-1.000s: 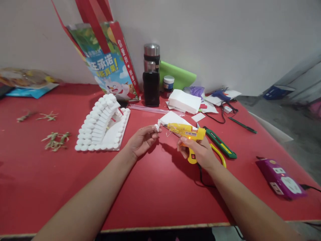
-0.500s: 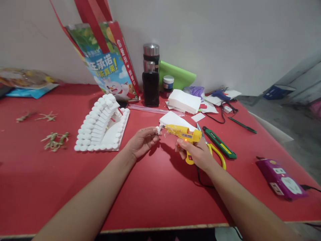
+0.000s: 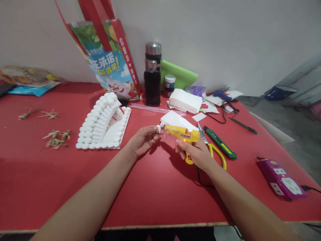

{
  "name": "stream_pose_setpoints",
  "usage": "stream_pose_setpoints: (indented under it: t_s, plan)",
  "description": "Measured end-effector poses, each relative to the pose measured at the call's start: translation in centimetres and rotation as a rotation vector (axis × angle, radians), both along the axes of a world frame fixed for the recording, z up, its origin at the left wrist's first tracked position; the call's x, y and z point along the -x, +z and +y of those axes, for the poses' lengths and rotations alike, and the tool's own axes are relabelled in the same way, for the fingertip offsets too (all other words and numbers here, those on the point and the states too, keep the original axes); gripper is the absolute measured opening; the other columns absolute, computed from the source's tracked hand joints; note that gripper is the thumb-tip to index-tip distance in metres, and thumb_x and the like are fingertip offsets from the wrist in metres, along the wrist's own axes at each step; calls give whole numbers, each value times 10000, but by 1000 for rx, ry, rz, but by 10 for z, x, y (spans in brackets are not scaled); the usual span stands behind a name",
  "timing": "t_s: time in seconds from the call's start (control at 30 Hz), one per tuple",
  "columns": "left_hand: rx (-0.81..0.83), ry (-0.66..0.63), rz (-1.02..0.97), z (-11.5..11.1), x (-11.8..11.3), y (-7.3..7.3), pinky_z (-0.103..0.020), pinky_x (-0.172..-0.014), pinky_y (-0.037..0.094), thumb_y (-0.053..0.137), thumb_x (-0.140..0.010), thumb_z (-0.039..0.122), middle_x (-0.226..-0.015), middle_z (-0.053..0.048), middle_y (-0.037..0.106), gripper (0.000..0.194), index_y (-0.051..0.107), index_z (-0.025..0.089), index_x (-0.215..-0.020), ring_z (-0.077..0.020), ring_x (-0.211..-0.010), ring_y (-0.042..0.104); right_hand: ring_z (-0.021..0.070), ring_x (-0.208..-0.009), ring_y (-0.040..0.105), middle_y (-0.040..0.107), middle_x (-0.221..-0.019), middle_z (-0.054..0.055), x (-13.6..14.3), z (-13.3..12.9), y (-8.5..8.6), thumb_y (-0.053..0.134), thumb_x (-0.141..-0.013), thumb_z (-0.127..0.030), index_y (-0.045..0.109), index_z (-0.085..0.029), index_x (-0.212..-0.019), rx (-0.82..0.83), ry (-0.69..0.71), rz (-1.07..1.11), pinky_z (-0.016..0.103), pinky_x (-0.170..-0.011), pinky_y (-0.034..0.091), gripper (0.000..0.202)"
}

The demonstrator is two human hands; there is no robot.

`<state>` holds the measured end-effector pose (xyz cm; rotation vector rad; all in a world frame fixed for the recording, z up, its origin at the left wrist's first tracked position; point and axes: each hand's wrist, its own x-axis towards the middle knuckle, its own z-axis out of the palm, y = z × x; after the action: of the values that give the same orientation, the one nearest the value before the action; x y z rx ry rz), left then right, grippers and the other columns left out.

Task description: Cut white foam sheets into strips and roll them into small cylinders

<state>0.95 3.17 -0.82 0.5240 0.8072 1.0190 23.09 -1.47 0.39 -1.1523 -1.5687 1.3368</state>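
- Reference: clock centred on the small white piece, 12 pointing away from the wearer.
- Left hand: thumb and fingertips pinched together on that piece, above the red table.
- Right hand: fingers wrapped round the grip of the yellow glue gun, at 3 o'clock, indicator lit. Trigger pressure cannot be told.
- Nozzle: right at the piece; contact not confirmed.
- Recommended practice: grip the piece by its far edge, keep fingertips clear of the nozzle, squeeze lightly for one even dab, then twist away to limit stringing.
- Printed bag, between 10 and 11: standing tilted, interior not visible.
- Steel-topped flask, 12: closed, contents hidden.
- Jar, just past 12: white lid on, contents unverified.
- Clear packet, between 9 and 10: contents indistinct.
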Motion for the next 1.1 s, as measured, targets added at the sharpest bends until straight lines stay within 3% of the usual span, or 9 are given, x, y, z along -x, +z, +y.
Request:
stream_pose_setpoints:
  t_s: [0.27,0.43,0.57,0.77,1.1]
  plan:
    - [-60,-7,10,-1,0,-3,-120,-485,452,778,-750,134,-732,-73,710,84,760,62,-789,-44,-538,551,118,-445,529,584,-505,4,0,1,2,628,-967,-525,644,-185,-645,-46,-32,8,248,-475,404,470]
    - [-32,-13,33,-2,0,3,-143,-531,535,774,-756,126,-773,-98,747,71,755,67,-791,-79,-576,637,121,-455,530,578,-509,8,-3,1,5,636,-958,-536,632,-185,-628,-53,-71,47,254,-485,402,482]
    - [-56,19,135,-7,-4,7,-192,-521,574,824,-748,182,-814,-119,785,175,750,90,-877,-133,-589,706,122,-467,524,571,-518,3,-5,-2,10,627,-966,-524,634,-188,-647,-116,-89,59,261,-500,413,463]
    - [-188,33,321,-13,-8,3,-262,-384,532,894,-710,355,-684,-108,763,405,735,97,-978,-176,-448,653,139,-485,551,582,-529,1,-4,-6,4,616,-980,-516,633,-194,-685,-101,-28,-53,273,-503,412,437]
    - [-236,79,322,-13,-11,4,-308,-419,571,904,-697,341,-653,-110,750,405,739,96,-974,-193,-469,658,137,-477,534,560,-512,-11,0,-4,6,596,-990,-478,611,-196,-695,-71,-36,-114,282,-512,405,409]
